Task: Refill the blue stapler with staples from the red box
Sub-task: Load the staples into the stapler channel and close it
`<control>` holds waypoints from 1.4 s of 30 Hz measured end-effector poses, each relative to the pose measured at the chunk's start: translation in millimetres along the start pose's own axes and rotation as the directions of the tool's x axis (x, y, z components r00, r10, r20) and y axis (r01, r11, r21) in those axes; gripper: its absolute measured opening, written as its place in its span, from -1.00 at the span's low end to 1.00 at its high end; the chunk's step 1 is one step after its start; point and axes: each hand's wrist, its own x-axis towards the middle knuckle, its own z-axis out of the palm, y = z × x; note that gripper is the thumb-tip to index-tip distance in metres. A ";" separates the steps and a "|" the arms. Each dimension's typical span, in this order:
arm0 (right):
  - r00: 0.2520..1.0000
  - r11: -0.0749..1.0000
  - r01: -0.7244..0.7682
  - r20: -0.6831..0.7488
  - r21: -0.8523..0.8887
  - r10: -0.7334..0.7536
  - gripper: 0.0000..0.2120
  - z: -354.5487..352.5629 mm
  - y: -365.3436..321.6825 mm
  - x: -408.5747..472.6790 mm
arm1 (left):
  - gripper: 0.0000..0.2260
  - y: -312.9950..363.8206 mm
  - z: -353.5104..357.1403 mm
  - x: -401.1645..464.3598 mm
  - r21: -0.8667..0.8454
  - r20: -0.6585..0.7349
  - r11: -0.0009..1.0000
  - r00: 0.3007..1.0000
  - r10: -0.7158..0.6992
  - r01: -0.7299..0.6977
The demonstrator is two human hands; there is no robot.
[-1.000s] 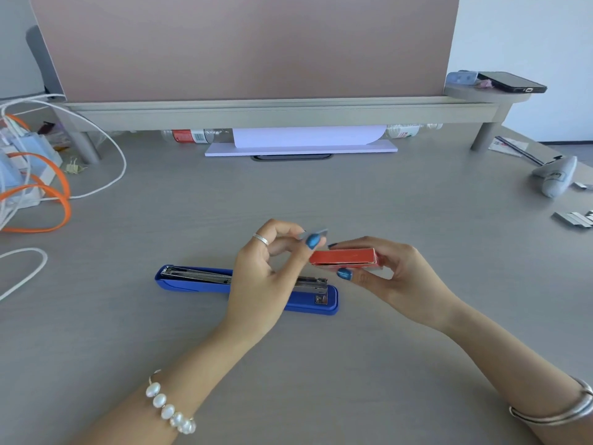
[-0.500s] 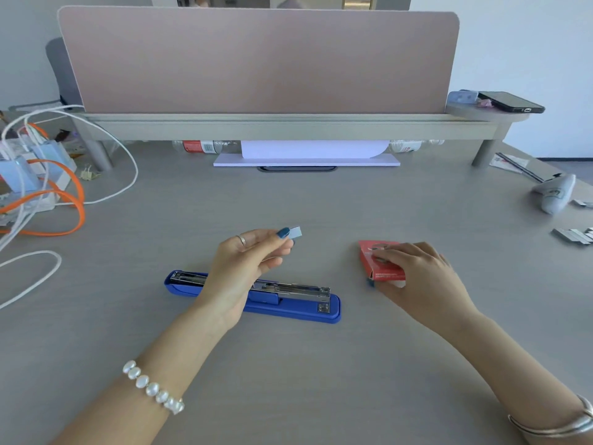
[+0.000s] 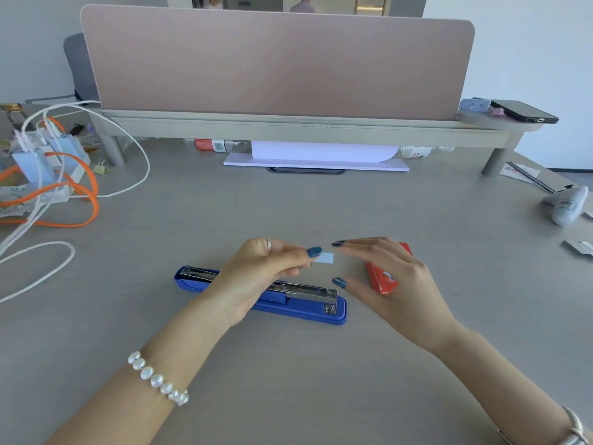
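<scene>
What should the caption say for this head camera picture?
Left hand pinches a staple strip above the opened blue stapler.

Stapler: blue stapler (image 3: pixel 308 308) lies open on the grey worktop (image 3: pixel 288 374), its metal staple channel facing up.
Left hand (image 3: pixel 263 271): raised over the stapler's middle, pinching a small strip of staples (image 3: pixel 324 257) between thumb and forefinger.
Right hand (image 3: pixel 382 277): just right of the stapler, fingers spread, near the strip without touching it.
Red box (image 3: pixel 380 279): on the worktop right of the stapler, partly behind the right hand.
</scene>
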 end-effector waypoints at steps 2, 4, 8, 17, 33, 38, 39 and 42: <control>0.997 0.997 0.079 -0.021 -0.018 -0.080 -0.69 8.0 -2.1 0.9 | -0.75 -0.5 0.2 -1.8 0.043 0.036 0.999 0.999 -0.019 0.018; 0.992 0.994 0.104 -0.073 -0.026 -0.106 -0.72 11.1 -1.2 1.8 | -0.74 0.1 0.6 -3.1 0.082 0.067 0.996 0.997 -0.037 0.032; 0.984 0.987 0.156 -0.080 -0.043 -0.159 -0.85 12.5 2.6 0.9 | -0.69 3.4 -1.0 -5.1 0.193 0.106 0.981 0.993 -0.045 0.024; 0.991 0.999 0.043 0.122 0.017 -0.045 -0.83 15.6 9.1 -8.8 | -0.75 11.4 -29.9 -2.6 0.417 0.114 0.906 0.993 0.029 -0.074; 0.979 0.999 -0.004 0.205 -0.042 0.012 -0.79 14.2 5.3 -10.5 | -0.57 7.1 -49.8 0.5 0.633 0.167 0.768 0.986 -0.014 -0.097; 0.967 0.999 -0.015 0.254 -0.047 0.026 -0.76 13.2 3.2 -10.3 | -0.53 8.4 -73.1 -0.4 0.782 0.120 0.623 0.978 -0.171 0.013; 0.967 0.999 -0.024 0.254 -0.040 0.033 -0.76 12.7 2.6 -10.1 | -0.53 8.8 -77.0 -0.2 0.791 0.103 0.610 0.977 -0.189 0.035; 0.963 0.997 -0.072 0.261 -0.008 0.071 -0.73 10.9 1.3 -10.0 | -0.53 10.3 -85.7 -0.5 0.794 0.079 0.605 0.974 -0.210 0.066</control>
